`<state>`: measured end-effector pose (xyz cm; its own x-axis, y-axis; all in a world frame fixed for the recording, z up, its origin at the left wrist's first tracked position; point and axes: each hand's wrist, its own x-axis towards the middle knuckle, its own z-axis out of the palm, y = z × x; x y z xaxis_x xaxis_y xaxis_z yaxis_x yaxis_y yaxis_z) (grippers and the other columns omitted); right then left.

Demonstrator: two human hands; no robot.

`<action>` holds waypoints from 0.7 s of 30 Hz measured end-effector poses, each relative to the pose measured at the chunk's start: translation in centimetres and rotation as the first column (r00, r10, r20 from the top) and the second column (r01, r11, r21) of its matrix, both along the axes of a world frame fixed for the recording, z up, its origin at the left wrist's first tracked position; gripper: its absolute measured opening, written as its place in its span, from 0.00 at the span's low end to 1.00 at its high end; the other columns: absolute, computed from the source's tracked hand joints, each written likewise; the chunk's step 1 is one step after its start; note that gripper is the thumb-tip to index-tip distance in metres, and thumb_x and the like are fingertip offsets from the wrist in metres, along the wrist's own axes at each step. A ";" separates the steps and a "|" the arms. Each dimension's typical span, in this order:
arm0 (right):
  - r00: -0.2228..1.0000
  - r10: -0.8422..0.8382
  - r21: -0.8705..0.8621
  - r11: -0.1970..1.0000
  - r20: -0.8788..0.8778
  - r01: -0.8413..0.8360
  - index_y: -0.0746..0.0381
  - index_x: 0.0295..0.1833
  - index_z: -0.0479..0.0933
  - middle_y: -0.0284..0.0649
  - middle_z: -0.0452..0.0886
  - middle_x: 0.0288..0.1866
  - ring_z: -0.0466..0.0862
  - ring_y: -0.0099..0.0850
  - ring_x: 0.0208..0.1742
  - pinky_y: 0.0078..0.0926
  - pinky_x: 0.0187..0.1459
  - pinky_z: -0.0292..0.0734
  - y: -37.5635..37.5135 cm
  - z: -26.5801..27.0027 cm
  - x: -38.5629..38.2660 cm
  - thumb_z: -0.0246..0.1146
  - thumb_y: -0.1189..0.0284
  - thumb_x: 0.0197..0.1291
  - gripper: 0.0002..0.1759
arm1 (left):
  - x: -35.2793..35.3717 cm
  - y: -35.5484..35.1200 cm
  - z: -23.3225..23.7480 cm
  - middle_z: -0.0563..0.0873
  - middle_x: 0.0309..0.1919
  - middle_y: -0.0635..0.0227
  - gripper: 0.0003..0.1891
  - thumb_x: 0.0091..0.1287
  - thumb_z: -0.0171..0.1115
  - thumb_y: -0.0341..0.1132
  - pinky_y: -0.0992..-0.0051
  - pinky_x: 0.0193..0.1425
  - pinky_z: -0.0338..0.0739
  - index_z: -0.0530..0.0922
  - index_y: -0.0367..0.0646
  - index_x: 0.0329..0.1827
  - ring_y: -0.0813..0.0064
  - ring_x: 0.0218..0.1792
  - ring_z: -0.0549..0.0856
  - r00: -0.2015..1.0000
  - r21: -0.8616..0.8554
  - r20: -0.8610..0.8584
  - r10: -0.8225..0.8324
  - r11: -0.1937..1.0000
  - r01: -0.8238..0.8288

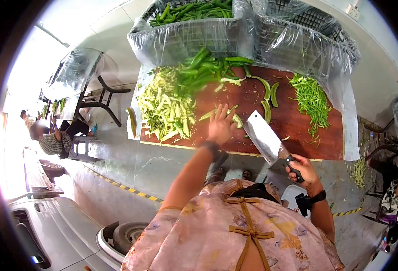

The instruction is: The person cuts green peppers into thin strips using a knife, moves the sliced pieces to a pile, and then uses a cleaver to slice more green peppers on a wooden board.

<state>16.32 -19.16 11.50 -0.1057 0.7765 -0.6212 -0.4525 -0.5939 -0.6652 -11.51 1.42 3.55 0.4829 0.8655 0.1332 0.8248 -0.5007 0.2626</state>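
Note:
My left hand (220, 124) lies flat on the reddish wooden cutting board (294, 131), fingers spread, touching a few pale split pepper pieces (235, 118). My right hand (302, 169) grips the dark handle of a broad cleaver (264, 137), its blade slanting over the board's near edge, just right of my left hand. A heap of whole green peppers (206, 67) sits at the board's far side. A big pile of pale cut pepper strips (165, 106) covers the left end. Thin green trimmings (314, 101) lie at the right end. Three whole peppers (269, 97) rest mid-board.
Behind the board stand plastic-lined crates, one (185, 27) holding green peppers, another (307, 40) to its right. A person in a checked shirt (52, 142) sits far left. A chair (384, 162) and scraps on the floor (358, 171) are at right. A vehicle's wheel (129, 235) is bottom left.

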 end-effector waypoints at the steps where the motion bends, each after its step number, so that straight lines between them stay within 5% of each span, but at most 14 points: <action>1: 1.000 0.001 -0.001 1.000 0.000 -0.001 0.62 0.62 0.70 0.39 0.78 0.29 0.72 0.19 0.19 0.17 0.19 0.67 0.0 0.0 0.0 0.60 0.74 0.64 0.20 | 0.0 0.0 0.0 0.61 0.73 0.58 0.29 0.64 0.57 0.45 0.52 0.75 0.48 0.67 0.51 0.70 0.59 0.75 0.55 1.000 -0.009 0.001 0.000 1.000 0.001; 21: 0.997 0.010 0.044 0.999 0.082 -0.013 0.64 0.62 0.70 0.37 0.78 0.28 0.72 0.18 0.20 0.17 0.20 0.67 0.1 0.2 -0.7 0.60 0.75 0.63 0.22 | 0.0 0.3 -0.4 0.60 0.73 0.59 0.30 0.63 0.58 0.43 0.50 0.75 0.49 0.67 0.50 0.70 0.57 0.75 0.54 0.999 -0.025 0.032 -0.002 1.000 0.003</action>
